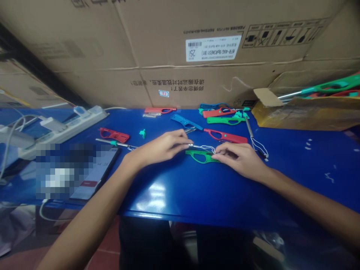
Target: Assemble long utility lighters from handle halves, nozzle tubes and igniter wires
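Observation:
My left hand (163, 147) pinches a thin metal rod (189, 144) with white wire (204, 147) trailing from its end. My right hand (237, 155) presses its closed fingers on a green plastic handle shell (199, 156) lying flat on the blue table (197, 187). The wire runs from the rod to the fingertips of my right hand. Both hands meet over the green shell in the middle of the table.
Red (114, 134), blue (185, 122) and green (223, 120) handle shells lie scattered behind the hands, with another rod and wire (253, 137). A phone (92, 174) and power strip (70, 125) lie at left. A yellow-brown box (306, 112) with more parts sits at right; cardboard boxes (180, 48) form the back wall.

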Demonstrator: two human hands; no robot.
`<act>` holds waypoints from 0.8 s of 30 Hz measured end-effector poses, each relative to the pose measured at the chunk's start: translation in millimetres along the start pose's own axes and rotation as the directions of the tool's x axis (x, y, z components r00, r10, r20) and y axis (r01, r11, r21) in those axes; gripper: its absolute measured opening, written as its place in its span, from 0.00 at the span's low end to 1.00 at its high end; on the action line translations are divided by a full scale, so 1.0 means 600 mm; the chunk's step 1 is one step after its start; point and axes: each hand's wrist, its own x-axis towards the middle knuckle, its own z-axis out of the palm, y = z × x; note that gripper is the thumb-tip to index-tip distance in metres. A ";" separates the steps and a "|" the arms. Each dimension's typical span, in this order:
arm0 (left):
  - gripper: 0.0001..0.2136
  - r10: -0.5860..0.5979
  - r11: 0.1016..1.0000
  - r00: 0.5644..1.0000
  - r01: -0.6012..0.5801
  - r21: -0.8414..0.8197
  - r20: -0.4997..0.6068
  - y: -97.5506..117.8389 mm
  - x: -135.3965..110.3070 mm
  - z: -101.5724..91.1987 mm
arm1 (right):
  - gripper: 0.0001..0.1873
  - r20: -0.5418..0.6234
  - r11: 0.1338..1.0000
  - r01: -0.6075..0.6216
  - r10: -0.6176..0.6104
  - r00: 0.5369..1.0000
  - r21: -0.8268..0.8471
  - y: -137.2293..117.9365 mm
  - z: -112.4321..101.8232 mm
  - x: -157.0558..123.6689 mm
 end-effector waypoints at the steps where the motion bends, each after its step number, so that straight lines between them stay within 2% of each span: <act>1: 0.13 0.001 1.000 1.000 -0.001 0.012 0.006 -0.002 0.000 0.000 | 0.10 0.009 1.000 0.010 -0.010 1.000 0.002 -0.001 0.001 -0.001; 6: 0.11 0.006 0.999 1.000 -0.006 0.035 0.013 -0.002 -0.001 -0.001 | 0.09 -0.022 0.991 0.101 -0.104 0.994 -0.086 -0.010 -0.001 -0.004; 11: 0.10 0.001 1.000 1.000 0.000 0.031 -0.009 0.005 -0.001 -0.005 | 0.09 -0.047 0.993 0.050 -0.055 0.997 -0.107 -0.014 -0.006 -0.004; 20: 0.07 -0.060 0.998 0.998 0.060 0.015 0.031 0.001 -0.004 -0.007 | 0.08 0.121 0.991 0.093 -0.082 0.989 -0.093 -0.009 -0.002 -0.003; 24: 0.06 -0.052 0.999 0.997 0.052 0.007 0.055 -0.004 -0.004 -0.004 | 0.10 0.155 0.993 0.079 -0.065 0.986 -0.087 -0.006 -0.003 -0.002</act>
